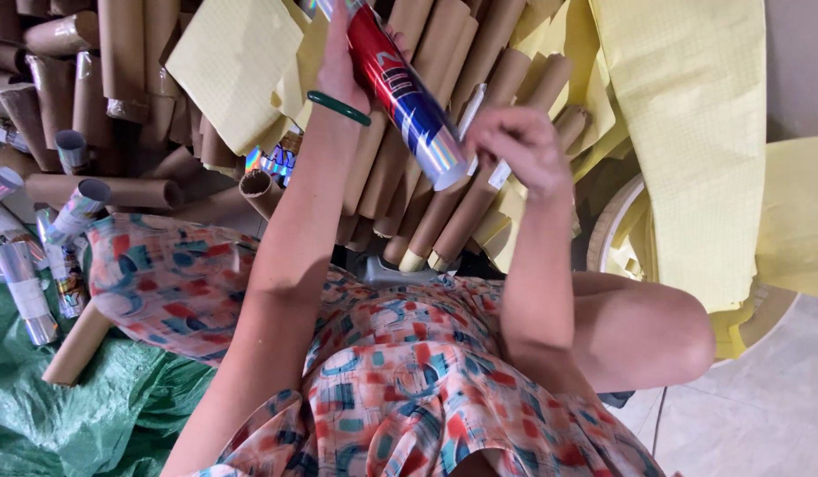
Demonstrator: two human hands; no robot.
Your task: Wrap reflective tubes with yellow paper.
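The foil tube point(400, 88) is held up in front of the person, slanting over the pile of bare tubes point(444, 212); the left hand point(342, 62) is closed around its upper part, and the right hand point(515, 146) is at its lower open end, fingers pinched on a small white strip point(500, 173) (I cannot tell if it is tape or a label); the tube looks light and stiff, but I think the shiny wrap is slippery and the hollow wall can dent, so the middle is the best place to hold; yellow sheets point(683, 115) lie behind, more wrapped tubes point(24, 291) on the green tarp point(64, 424) at left
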